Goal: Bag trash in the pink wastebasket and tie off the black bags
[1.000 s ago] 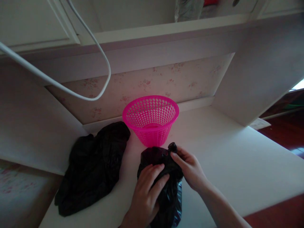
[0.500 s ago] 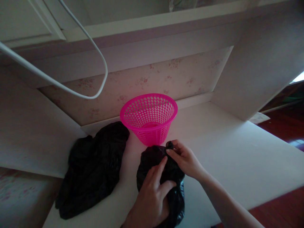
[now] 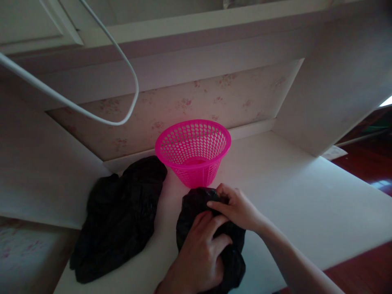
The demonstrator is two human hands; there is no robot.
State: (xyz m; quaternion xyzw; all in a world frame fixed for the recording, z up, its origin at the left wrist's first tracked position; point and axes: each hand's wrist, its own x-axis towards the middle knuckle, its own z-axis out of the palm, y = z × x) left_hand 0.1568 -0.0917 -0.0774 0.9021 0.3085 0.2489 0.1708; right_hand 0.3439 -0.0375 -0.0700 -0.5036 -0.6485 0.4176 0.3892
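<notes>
A crumpled black plastic bag [image 3: 190,208] lies on the white desk top [image 3: 290,192], just in front of a pink perforated basket [image 3: 193,151]. My left hand [image 3: 200,253] presses down on the bag's near part with fingers curled over it. My right hand [image 3: 235,206] grips the bag's upper right edge, fingers folded over the plastic. A second black plastic bag [image 3: 119,216] lies spread out to the left, untouched.
The desk sits in an alcove with a floral back panel [image 3: 183,106] and white side walls. A white cable [image 3: 92,118] loops down at upper left. Dark wooden floor [image 3: 367,163] shows to the right beyond the desk edge.
My right hand let the bag's knotted tip drop from view and closed over the bag's top. My left hand slid up and bunched the plastic tighter. The view barely shifted.
</notes>
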